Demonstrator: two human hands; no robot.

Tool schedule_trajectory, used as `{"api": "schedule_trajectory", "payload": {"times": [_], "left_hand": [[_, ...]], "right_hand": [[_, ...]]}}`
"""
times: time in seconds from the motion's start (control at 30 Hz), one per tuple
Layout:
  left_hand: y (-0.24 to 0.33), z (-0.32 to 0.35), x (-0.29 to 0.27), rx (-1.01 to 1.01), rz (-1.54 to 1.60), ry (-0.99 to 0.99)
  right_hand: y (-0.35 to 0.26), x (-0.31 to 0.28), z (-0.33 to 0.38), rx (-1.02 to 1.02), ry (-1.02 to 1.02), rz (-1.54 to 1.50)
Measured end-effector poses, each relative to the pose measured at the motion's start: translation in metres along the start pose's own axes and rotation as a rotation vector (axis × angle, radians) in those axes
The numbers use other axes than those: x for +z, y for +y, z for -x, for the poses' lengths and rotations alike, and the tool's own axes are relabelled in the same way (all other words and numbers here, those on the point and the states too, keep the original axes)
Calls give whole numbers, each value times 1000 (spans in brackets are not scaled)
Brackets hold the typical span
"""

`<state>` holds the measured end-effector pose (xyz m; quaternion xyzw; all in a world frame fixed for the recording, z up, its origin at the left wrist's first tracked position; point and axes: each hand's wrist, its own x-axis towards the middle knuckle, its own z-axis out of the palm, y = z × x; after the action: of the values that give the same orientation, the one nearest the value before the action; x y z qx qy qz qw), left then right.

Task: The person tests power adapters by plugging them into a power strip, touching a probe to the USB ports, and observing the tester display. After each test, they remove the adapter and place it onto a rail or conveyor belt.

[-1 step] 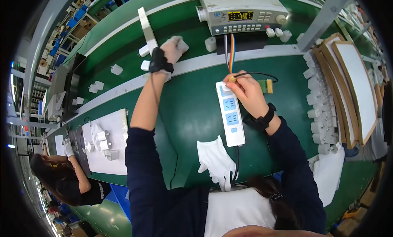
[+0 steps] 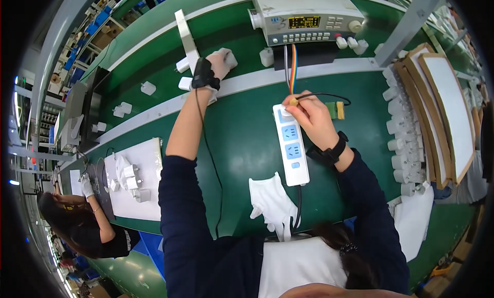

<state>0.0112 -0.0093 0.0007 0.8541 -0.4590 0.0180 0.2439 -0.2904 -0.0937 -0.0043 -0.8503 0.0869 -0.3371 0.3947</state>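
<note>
While the right hand (image 2: 311, 118) pinches a small probe (image 2: 294, 101) against the top socket of a white power strip (image 2: 291, 143), the left hand (image 2: 218, 64) reaches far across the green tabletop (image 2: 242, 138) and closes over a white plug adapter (image 2: 227, 56) at the pale strip that runs along the bench. The right grip is closed on the probe, fingers curled over the strip's upper end; the left grip is wrapped round the adapter, a black wrist strap (image 2: 204, 74) with a thin cord behind it. The power strip lies lengthwise in front of the person, its cable running back toward the body past a pair of white gloves (image 2: 272, 203) lying just beside its lower end. A rainbow ribbon cable (image 2: 293, 66) and a black lead run from the probe area up to a grey bench instrument (image 2: 309, 17) with a lit display. More white adapters (image 2: 121, 110) are scattered along the left of the bench, and a row of them (image 2: 399, 128) stands at the right beside stacked framed boards (image 2: 447, 107). At the lower left a co-worker (image 2: 77, 226) in dark clothing, wearing a white glove, works over a white sheet (image 2: 139, 190) carrying plug parts.
</note>
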Motion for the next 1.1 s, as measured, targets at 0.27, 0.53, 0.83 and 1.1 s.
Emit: {"api": "schedule_trajectory", "payload": {"times": [0.27,0.53,0.83,1.1], "left_hand": [[-116,-38,-17,128,-770,-45],[-134,-11,-43,-183,-212,107],[95,174,-3,-93,1038,-256],[122,195,27,376,636,-258]], "right_hand": [[-9,-7,11,160,-20,-90],[6,5,8,43,21,-81],[19,7,4,21,34,-57],[12,5,10,72,12,-117]]}}
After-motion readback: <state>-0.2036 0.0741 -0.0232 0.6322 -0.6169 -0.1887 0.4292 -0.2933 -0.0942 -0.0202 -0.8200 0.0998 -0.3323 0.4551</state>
